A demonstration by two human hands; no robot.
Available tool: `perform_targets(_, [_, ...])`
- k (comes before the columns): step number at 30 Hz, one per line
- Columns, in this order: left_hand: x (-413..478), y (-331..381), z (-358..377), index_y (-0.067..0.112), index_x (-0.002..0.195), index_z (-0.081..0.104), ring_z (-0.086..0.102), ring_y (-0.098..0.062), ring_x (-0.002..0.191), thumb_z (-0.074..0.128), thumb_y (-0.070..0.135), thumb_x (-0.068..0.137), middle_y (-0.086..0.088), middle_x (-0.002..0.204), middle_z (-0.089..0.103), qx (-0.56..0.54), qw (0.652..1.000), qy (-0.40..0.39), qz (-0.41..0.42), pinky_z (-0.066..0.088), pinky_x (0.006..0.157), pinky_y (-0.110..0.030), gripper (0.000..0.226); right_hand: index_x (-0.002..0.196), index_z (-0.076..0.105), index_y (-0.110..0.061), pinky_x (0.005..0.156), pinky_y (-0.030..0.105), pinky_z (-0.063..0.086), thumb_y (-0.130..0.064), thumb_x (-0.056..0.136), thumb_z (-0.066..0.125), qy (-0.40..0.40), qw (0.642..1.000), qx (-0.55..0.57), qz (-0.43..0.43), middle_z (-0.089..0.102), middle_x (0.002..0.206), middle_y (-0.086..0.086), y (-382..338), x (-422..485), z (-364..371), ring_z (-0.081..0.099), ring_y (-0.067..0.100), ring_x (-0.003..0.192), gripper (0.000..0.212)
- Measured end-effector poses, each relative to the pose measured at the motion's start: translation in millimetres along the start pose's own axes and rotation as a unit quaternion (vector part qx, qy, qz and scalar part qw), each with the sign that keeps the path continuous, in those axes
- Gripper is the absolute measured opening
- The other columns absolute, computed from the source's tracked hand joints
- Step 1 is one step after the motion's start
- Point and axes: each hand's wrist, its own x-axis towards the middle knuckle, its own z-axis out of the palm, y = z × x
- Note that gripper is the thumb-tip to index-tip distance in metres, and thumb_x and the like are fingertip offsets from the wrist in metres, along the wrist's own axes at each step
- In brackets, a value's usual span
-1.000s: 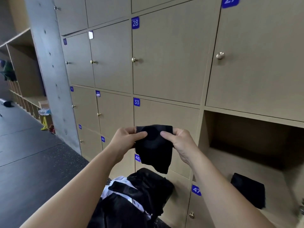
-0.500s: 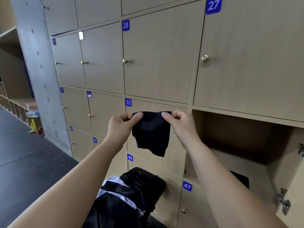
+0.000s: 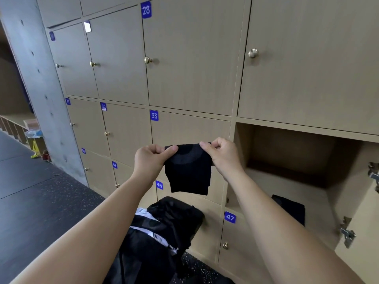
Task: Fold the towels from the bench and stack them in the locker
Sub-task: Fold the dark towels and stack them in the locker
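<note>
Open locker point(image 3: 287, 181) sits at 3 o'clock. Loose dark pile point(image 3: 164, 232) lies at 6 o'clock, more to fold. Black towel point(image 3: 188, 175) hangs mid-air at centre, folded small. One folded towel point(image 3: 289, 210) already lies on the locker floor at 4 o'clock. Your left grip point(image 3: 149, 160) and right grip point(image 3: 223, 156) each pinch a top corner. Towel looks light, limp and non-slip. Hold both corners or the fold likely drops open.

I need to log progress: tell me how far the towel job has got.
Done: one folded black towel lies in the open locker. In hand: left hand and right hand pinch the top edge of a second black towel, hanging in front of door 33. Left: stacking it, then the dark pile below.
</note>
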Motion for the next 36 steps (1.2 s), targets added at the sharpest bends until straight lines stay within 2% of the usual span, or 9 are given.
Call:
perform_targets(3, [0,-12,3,0.014,0.062,0.05,0.055,-0.022,0.068,0.086,0.029,0.073,-0.009,0.067,0.056,0.024,1.0,0.004,-0.005,0.051,0.074,-0.041,0.04,0.075,0.056,-0.001,0.07,0.046,0.053,-0.038,0.087,0.067,-0.007,1.0,-0.028,-0.011,0.062,0.078,0.017,8,-4,0,0.063,0.033,0.079,0.04])
perform_targets(6, [-1,-22,4,0.016,0.081,0.052,0.062,-0.025,0.076,0.089,0.031,0.068,-0.01,0.079,0.06,0.045,0.999,-0.009,-0.028,0.053,0.078,-0.043,0.043,0.077,0.056,0.002,0.063,0.039,0.048,-0.039,0.088,0.066,-0.016,0.998,-0.054,-0.017,0.059,0.073,0.016,15,-8,1,0.059,0.027,0.07,0.044])
perform_targets(10, [-6,-17,9,0.024,0.108,0.06,0.069,-0.02,0.081,0.089,0.03,0.068,-0.006,0.094,0.068,0.091,0.986,-0.139,-0.02,0.054,0.069,-0.029,0.051,0.072,0.053,-0.006,0.059,0.03,0.039,-0.039,0.086,0.067,-0.048,0.996,-0.068,-0.012,0.052,0.066,0.003,21,-15,4,0.049,0.014,0.062,0.038])
perform_targets(14, [-5,-14,21,0.029,0.086,0.073,0.068,-0.012,0.075,0.079,0.043,0.078,0.01,0.076,0.07,0.277,0.933,-0.216,0.07,0.054,0.072,-0.035,0.018,0.07,0.051,-0.01,0.057,0.027,0.036,-0.038,0.085,0.069,-0.066,0.995,-0.067,-0.01,0.048,0.062,-0.002,23,-21,5,0.044,0.01,0.058,0.037])
perform_targets(16, [-4,-16,25,0.029,0.075,0.068,0.062,-0.011,0.067,0.069,0.049,0.085,0.011,0.066,0.064,0.343,0.913,-0.202,0.093,0.047,0.065,-0.032,0.022,0.072,0.052,-0.01,0.056,0.024,0.037,-0.041,0.083,0.071,-0.075,0.996,-0.042,0.006,0.048,0.063,-0.003,23,-25,2,0.045,0.008,0.058,0.037])
perform_targets(19, [-5,-18,30,0.025,0.066,0.061,0.047,-0.007,0.052,0.064,0.044,0.091,0.013,0.053,0.053,0.264,0.94,-0.188,0.104,0.038,0.054,-0.026,0.032,0.093,0.052,-0.011,0.06,0.021,0.049,-0.038,0.075,0.079,-0.129,0.987,0.055,0.078,0.061,0.078,0.0,23,-33,-11,0.061,0.008,0.069,0.042])
perform_targets(23, [-6,-20,33,0.002,0.081,0.065,0.05,-0.013,0.059,0.059,0.035,0.097,-0.004,0.066,0.058,0.117,0.982,-0.142,0.036,0.039,0.058,-0.027,0.037,0.107,0.062,-0.01,0.083,0.036,0.058,-0.016,0.071,0.084,-0.217,0.961,0.095,0.14,0.073,0.1,0.007,41,-45,-28,0.071,0.022,0.093,0.043])
perform_targets(31, [-25,-44,67,-0.001,0.078,0.055,0.045,-0.015,0.06,0.051,0.036,0.1,-0.004,0.064,0.051,0.165,0.983,-0.071,0.042,0.035,0.056,-0.027,0.043,0.102,0.067,-0.015,0.067,0.025,0.057,-0.02,0.095,0.058,-0.027,0.955,0.217,0.201,0.073,0.093,-0.001,62,-66,-35,0.07,0.012,0.083,0.012])
perform_targets(36, [-51,-57,103,0.011,0.066,0.039,0.035,-0.014,0.058,0.044,0.032,0.103,0.001,0.061,0.039,0.133,0.989,-0.057,0.018,0.028,0.054,-0.029,0.042,0.089,0.059,-0.014,0.062,0.022,0.041,-0.036,0.099,0.047,0.169,0.979,-0.042,0.111,0.061,0.08,-0.004,86,-79,-31,0.056,0.006,0.074,0.027])
